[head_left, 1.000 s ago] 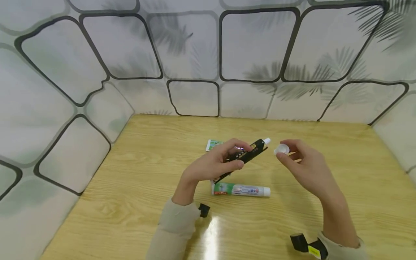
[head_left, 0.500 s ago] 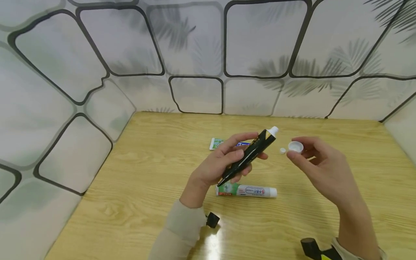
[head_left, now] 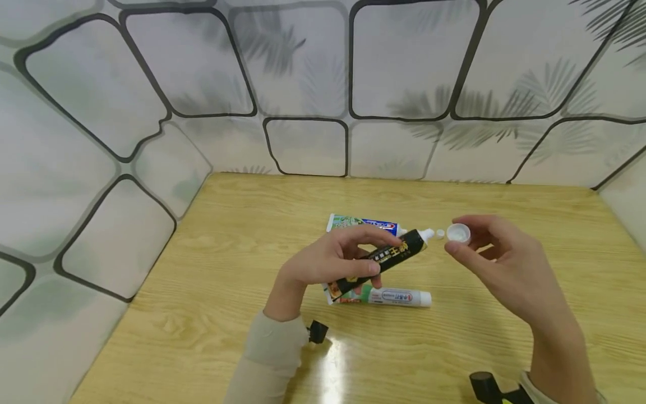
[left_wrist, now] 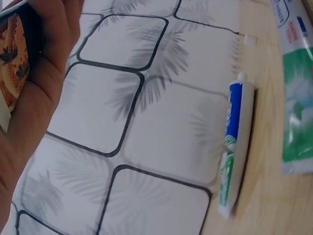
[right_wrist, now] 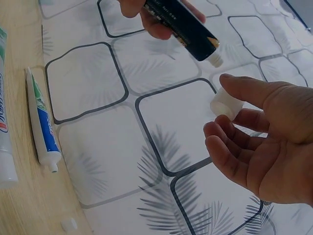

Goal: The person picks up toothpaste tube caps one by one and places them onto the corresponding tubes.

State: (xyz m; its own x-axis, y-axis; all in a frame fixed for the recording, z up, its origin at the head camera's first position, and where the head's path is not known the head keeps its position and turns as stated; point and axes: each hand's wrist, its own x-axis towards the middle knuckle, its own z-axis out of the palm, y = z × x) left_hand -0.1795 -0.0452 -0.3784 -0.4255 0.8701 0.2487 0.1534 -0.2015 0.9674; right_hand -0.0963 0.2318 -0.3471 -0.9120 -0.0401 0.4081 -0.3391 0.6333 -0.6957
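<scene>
My left hand (head_left: 323,261) grips a black toothpaste tube (head_left: 396,255), thumb on the near side. Its bare white nozzle points right. Between thumb and fingertips, my right hand (head_left: 510,269) pinches a white cap (head_left: 458,233), hollow side showing. Nozzle and cap are apart, also in the right wrist view, where the cap (right_wrist: 226,104) sits just below the tube's mouth. Behind the left hand lies a blue and green toothpaste tube (head_left: 382,225) with an uncapped nozzle. A green and white toothpaste tube (head_left: 398,297), capped, lies nearer me, partly covered by the black tube.
A small white cap (head_left: 440,233) lies on the wooden table (head_left: 212,269), past the blue tube's nozzle. The patterned wall (head_left: 303,148) borders the table at the back and left. Black wrist mounts (head_left: 318,332) stick out from both sleeves.
The black tube has turned in my left hand, swinging upright-ish half a second ago, then lowering with its printed face showing. The right hand with the cap has shifted slightly right.
</scene>
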